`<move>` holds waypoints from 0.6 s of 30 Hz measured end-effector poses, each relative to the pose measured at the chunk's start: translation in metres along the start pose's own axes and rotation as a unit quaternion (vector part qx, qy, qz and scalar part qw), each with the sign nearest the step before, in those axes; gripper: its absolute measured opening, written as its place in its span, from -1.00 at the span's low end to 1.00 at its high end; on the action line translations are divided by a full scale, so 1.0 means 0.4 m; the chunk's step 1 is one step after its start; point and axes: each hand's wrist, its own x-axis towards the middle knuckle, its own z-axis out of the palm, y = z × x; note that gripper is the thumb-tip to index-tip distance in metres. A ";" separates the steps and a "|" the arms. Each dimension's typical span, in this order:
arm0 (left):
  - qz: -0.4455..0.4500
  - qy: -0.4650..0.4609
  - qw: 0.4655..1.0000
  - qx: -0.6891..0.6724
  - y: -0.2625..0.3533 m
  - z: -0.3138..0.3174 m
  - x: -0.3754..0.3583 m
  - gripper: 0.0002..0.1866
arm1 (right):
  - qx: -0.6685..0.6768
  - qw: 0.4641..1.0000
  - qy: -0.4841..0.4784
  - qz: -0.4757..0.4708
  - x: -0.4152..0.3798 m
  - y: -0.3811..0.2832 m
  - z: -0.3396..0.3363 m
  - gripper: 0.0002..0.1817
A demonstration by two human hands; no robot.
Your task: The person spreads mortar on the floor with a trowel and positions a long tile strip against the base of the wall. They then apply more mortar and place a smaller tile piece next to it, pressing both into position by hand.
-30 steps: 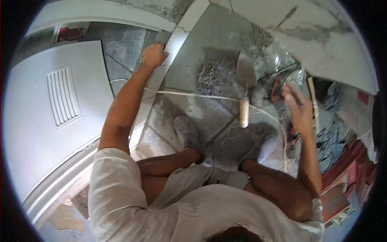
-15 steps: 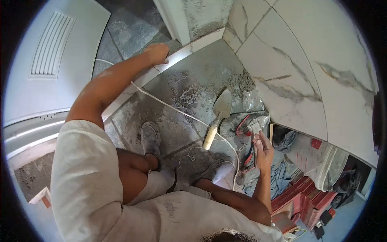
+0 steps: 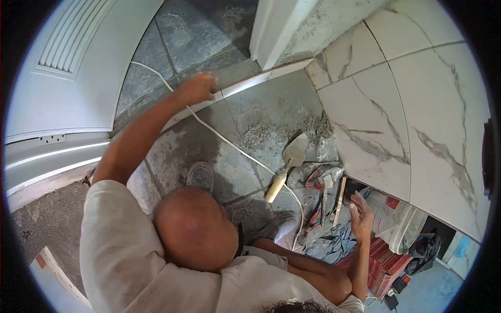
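Note:
My left hand [image 3: 198, 88] is closed, fingers curled and slightly blurred, over the pale threshold strip [image 3: 242, 83]; anything within it is hidden. A white cord [image 3: 224, 138] passes below that wrist and across the floor. Beside the tiled wall my right hand [image 3: 361, 219] is open and holds nothing, its fingers apart. Left of it lies a slim tool with a pale, block-like end [image 3: 327, 181], next to a wooden stick [image 3: 339, 202]. A trowel [image 3: 295, 151] with a wooden handle rests on the floor between my hands.
Crumbled mortar [image 3: 266, 133] lies along the floor tiles. Marbled wall tiles [image 3: 365, 125] rise at right. Red boxes [image 3: 383, 263], a crumpled blue-grey cloth [image 3: 336, 242] and a white bucket [image 3: 409, 229] crowd the lower right. A louvred door [image 3: 88, 88] stands at left.
My right hand has let go of the slim tool and moved right and down, away from it. The left hand has shifted slightly down in view, and the view itself has shifted.

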 end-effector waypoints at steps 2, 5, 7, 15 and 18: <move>-0.005 -0.005 1.000 0.006 0.004 0.023 0.006 -0.60 | -0.026 0.999 -0.014 0.022 -0.007 -0.028 -0.024 -0.40; -0.067 -0.029 0.997 0.039 0.062 0.014 0.018 -0.60 | -0.058 0.997 -0.025 0.037 -0.014 -0.073 -0.036 -0.39; -0.071 0.046 0.994 0.065 0.071 0.062 0.022 -0.62 | -0.109 0.990 -0.066 0.061 -0.018 -0.088 -0.042 -0.38; -0.100 0.112 0.987 0.051 0.076 0.091 0.053 -0.72 | -0.162 0.983 -0.089 0.022 -0.008 -0.197 -0.034 -0.35; -0.125 0.066 0.989 0.042 0.090 0.065 0.048 -0.71 | -0.191 0.975 -0.114 0.002 0.008 -0.228 -0.020 -0.41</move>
